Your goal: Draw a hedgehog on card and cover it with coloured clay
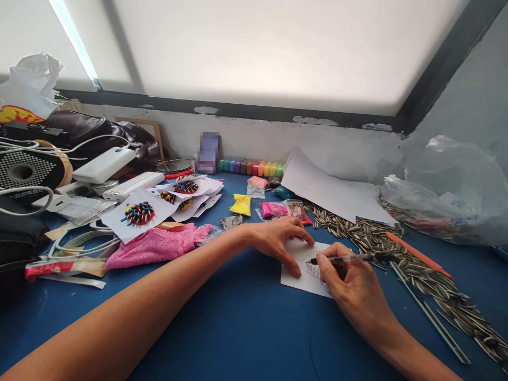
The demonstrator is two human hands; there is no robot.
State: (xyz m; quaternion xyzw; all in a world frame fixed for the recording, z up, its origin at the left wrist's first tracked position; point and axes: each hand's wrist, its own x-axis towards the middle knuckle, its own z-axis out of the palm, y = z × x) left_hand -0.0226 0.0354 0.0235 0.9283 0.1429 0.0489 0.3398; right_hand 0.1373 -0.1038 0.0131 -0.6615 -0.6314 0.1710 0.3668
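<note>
2 bare hands work at a small white paper (pixel 292 279), right of centre on a blue table (pixel 238 333). The left hand (pixel 278 239) lies with thumb and fingers spread across the sheet's left and far parts; the right hand (pixel 353 283) pinches a black pen (pixel 347 259) over a rounded drawing. Sunflower seeds (pixel 434 283) border the right side. Open tabletop stretches from the near edge between the 2 forearms.

One camera sits on the person's head; I see it face forward and down, close above the blue table (pixel 238 328), past the left hand (pixel 278 239) and right hand (pixel 353 283) to the pale wall (pixel 254 142).
</note>
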